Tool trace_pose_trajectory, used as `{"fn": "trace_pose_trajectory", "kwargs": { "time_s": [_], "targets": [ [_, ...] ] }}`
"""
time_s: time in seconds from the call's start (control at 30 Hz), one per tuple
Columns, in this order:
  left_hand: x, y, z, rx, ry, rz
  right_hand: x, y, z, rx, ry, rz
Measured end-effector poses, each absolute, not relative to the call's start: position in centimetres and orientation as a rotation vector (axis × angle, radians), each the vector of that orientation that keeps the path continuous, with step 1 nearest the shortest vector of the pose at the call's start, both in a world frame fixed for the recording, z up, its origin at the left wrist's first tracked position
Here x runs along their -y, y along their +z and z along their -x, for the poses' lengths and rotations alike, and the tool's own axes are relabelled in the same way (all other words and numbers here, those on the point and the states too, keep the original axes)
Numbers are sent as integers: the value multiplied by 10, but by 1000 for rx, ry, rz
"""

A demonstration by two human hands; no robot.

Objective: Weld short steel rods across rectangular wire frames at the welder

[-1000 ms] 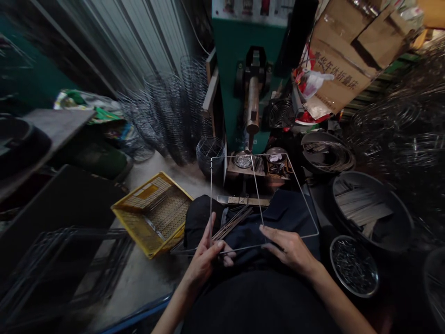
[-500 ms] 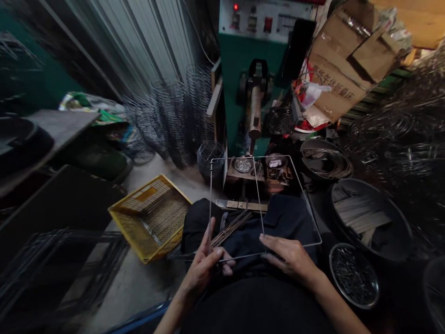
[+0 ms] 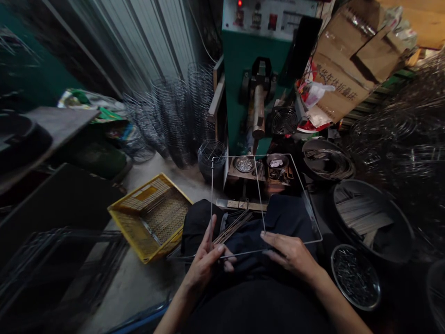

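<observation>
A rectangular wire frame with a wire crossbar spans the space over my lap. My left hand grips its near left corner, thumb and fingers closed round the wire. At the near side, my right hand pinches the crossbar's near end against the frame. The far edge reaches close to the rod-like electrode of a green machine; whether they touch I cannot tell. Several loose metal rods lie across my lap below the frame.
At left stands a yellow crate with rods inside. On the right are a bowl of small metal pieces and a black basin of rods. Stacked wire baskets stand behind, and a cardboard box leans beside the machine.
The view has shifted slightly, so the machine appears a little further right. Both hands keep their hold on the wire frame, which has barely moved.
</observation>
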State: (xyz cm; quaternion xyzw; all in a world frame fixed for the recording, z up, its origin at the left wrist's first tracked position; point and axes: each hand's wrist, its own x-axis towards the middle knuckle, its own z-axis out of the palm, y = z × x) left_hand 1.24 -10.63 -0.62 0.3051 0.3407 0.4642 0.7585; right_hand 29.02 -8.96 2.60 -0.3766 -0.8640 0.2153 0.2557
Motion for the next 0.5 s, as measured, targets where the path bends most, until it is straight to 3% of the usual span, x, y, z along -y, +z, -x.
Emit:
{"fn": "trace_pose_trajectory", "kwargs": {
  "time_s": [0.5],
  "targets": [
    [107,-10,-11,-740,1011,-653,95,23,-285,2324,560,1074]
  ]
}}
